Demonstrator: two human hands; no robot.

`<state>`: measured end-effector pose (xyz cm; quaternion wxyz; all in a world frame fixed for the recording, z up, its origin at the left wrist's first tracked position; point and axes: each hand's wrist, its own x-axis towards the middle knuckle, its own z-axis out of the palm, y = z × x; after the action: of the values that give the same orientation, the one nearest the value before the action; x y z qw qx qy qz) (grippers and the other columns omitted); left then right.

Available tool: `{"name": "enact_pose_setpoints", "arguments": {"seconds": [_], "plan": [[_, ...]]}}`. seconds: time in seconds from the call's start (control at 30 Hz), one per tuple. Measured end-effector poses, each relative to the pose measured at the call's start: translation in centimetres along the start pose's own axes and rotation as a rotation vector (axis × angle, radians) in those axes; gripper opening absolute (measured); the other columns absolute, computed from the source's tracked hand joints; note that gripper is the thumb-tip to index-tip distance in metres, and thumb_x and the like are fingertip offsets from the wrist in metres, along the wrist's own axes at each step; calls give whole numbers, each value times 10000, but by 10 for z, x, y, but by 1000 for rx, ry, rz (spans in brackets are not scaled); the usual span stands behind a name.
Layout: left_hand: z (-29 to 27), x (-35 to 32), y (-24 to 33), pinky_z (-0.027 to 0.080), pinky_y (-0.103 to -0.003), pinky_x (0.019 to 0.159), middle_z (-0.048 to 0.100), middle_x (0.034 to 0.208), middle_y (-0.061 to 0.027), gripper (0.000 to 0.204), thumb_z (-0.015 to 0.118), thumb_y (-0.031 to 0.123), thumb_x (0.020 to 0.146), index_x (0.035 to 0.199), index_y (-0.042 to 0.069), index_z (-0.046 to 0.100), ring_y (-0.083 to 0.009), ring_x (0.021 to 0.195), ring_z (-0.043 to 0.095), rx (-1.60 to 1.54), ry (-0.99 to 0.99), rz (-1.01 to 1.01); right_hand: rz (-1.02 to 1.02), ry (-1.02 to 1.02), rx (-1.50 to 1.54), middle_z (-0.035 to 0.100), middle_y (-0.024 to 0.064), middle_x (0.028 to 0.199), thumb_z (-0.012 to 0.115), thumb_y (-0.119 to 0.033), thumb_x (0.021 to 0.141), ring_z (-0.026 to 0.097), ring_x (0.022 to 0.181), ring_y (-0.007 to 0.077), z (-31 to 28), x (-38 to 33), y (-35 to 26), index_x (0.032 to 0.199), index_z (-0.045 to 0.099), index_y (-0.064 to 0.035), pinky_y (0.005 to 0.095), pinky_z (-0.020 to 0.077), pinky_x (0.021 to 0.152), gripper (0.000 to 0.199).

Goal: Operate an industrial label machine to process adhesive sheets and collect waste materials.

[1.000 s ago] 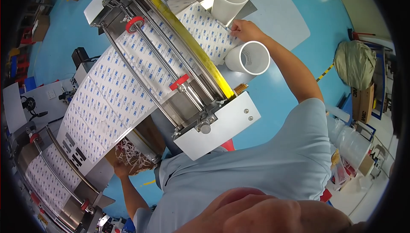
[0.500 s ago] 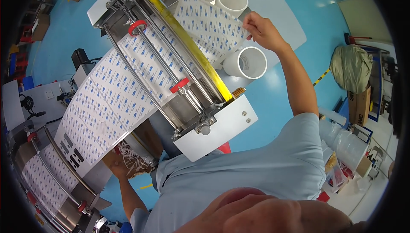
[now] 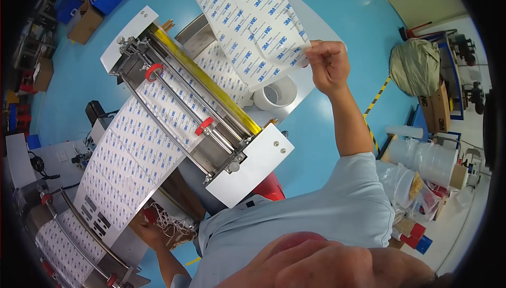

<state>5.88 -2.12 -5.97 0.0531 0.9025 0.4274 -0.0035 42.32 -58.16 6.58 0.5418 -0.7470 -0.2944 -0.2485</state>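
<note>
Your right hand pinches the corner of a cut white printed sheet, lifting it clear above the white roll and the cutter's yellow bar, while your left hand is closed on the tangle of white trim strips beneath the web, keeping them out of the feed

1 view only, head-worn fisheye, looking steeply down past the person's own chest. Straight edges bow toward the rim, corners black. The machine runs diagonally from lower left to upper centre, close below. Right hand sits near, upper centre; left hand low, by the machine's lower-left end. Blue floor lies farther off.
</note>
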Motion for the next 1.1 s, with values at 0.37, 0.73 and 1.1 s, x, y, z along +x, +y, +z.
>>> {"name": "enact_pose_setpoints", "arguments": {"seconds": [0.37, 0.73, 1.1], "plan": [[19, -28, 45, 361, -398, 452, 483, 529, -182, 386, 547, 262, 898, 625, -6, 493, -281, 440, 459, -328, 43, 340, -132, 146, 111, 605, 184, 925, 483, 96, 869, 586, 702, 137, 7, -8, -35, 960, 403, -17, 252, 519, 634, 166], [23, -39, 64, 402, -365, 473, 535, 567, -173, 279, 581, 215, 877, 700, 1, 553, -266, 474, 526, -322, -93, 287, 159, 192, 170, 589, 108, 875, 489, 29, 889, 561, 679, 108, 13, -9, -6, 957, 441, -13, 243, 498, 599, 93], [82, -69, 155, 477, -299, 672, 628, 819, -136, 218, 590, 202, 866, 958, 7, 617, -209, 716, 605, -644, -672, 494, 519, -200, -361, 644, 53, 939, 575, -183, 876, 585, 823, 131, 16, -27, 50, 1012, 597, -44, 260, 460, 732, 196]]}}
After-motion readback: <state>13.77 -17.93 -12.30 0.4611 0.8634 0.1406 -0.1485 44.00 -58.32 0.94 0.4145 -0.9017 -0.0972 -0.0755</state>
